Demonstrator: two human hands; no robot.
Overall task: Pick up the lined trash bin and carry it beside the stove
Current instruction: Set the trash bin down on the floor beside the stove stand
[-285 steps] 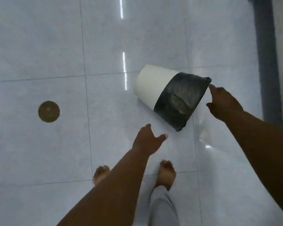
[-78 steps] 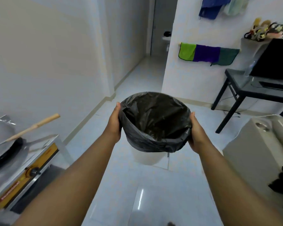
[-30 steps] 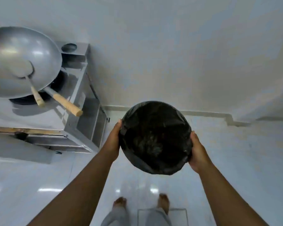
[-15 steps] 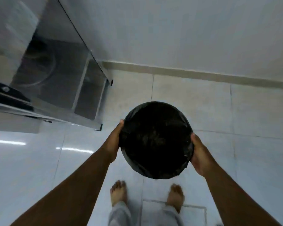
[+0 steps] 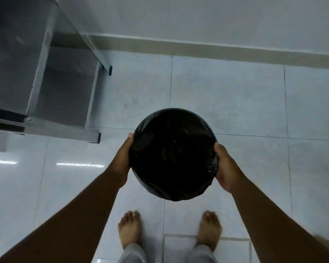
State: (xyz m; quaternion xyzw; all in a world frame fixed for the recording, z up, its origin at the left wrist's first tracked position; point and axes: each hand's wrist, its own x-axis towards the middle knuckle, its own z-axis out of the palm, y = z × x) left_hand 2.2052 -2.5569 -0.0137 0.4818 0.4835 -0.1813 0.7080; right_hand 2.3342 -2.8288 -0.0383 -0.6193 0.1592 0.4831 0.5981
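Observation:
I look straight down into the trash bin [image 5: 172, 154], whose black liner covers the rim and hides the white body. My left hand [image 5: 123, 158] grips its left side and my right hand [image 5: 224, 170] grips its right side, holding the bin upright above the floor. The stove's steel stand [image 5: 46, 76] fills the upper left; its near right foot [image 5: 97, 138] lies just left of the bin. The stove top and wok are out of view.
Pale glossy floor tiles [image 5: 235, 103] spread under the bin, with a baseboard and wall [image 5: 198, 48] beyond. My bare feet [image 5: 130, 229] stand directly below the bin, near a square floor inset [image 5: 205, 245].
My view has tilted further down and closer to the stand; the wok and stove top have left the frame. The bin sits lower, to the right of the stand's foot, both hands unchanged.

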